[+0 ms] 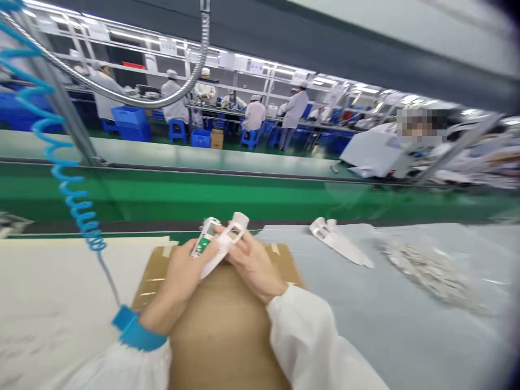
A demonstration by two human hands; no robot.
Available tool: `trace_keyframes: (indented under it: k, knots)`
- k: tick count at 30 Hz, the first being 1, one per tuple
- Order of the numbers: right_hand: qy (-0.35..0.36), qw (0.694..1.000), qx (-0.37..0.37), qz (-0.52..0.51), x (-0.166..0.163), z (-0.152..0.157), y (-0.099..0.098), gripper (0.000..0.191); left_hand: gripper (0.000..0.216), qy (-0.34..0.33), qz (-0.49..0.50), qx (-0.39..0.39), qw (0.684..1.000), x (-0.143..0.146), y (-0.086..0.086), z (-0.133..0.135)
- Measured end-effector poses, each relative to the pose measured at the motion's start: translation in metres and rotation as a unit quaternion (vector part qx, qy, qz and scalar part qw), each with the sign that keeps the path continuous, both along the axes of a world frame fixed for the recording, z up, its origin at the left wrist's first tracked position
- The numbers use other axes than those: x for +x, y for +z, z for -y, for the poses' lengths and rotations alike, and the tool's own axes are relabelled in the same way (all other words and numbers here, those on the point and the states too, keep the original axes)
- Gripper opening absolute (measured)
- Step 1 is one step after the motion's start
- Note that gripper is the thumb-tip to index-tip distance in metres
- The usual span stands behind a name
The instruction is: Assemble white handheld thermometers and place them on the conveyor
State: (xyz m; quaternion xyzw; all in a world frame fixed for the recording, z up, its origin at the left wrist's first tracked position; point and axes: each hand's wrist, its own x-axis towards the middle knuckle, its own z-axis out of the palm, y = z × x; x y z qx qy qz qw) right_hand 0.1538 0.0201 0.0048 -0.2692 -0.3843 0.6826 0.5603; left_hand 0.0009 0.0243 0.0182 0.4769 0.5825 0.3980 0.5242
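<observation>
My left hand (181, 273) is closed on a white plastic housing half with a green circuit board (202, 245) inside it. A white plastic housing shell (222, 245) with a rectangular cut-out and a rounded end is gripped by my right hand (255, 266). The two parts are side by side, close together, above a brown cardboard sheet (227, 330); my left thumb lies along the shell. Some fingertips are hidden behind the parts. A blue wrist strap (142, 333) with a cord is around my left wrist.
Another white shell (339, 241) lies on the grey mat (337, 309), near a clear bag of small pale parts (434, 273). A coiled blue cord (73, 184) hangs at left. Beyond the green conveyor edge (203, 192), several people in white sit or stand at benches.
</observation>
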Motion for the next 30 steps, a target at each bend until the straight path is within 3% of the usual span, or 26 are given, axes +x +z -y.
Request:
trace_keyframes:
  k: [4,9,14,21,25,28,30]
  knots:
    - [-0.015,0.994,0.047,0.099,0.024,-0.006,-0.013,0.054,0.049,-0.026,0.046,-0.021,0.998,-0.001,-0.007,-0.003]
    - [-0.03,0.99,0.016,0.137,0.027,-0.005,-0.013,0.051,0.038,0.046,-0.084,0.165,0.982,-0.001,-0.011,-0.003]
    - [-0.028,0.995,0.013,0.097,0.024,-0.006,-0.012,0.056,0.031,-0.055,-0.107,0.237,0.964,0.004,-0.01,0.004]
    - [-0.043,0.995,0.004,0.088,0.024,-0.006,-0.01,0.05,0.028,-0.093,-0.131,0.247,0.956,0.008,-0.004,0.009]
    - [-0.09,0.989,-0.11,-0.029,0.016,-0.004,0.007,0.046,0.037,-0.13,-0.295,0.285,0.903,0.014,-0.001,0.017]
    - [-0.126,0.956,-0.234,-0.125,0.013,-0.002,0.017,0.054,0.048,-0.215,-0.421,0.247,0.846,0.024,0.0,0.025]
    - [-0.139,0.938,-0.269,-0.167,0.013,-0.002,0.019,0.052,0.053,-0.264,-0.464,0.245,0.809,0.031,0.001,0.029]
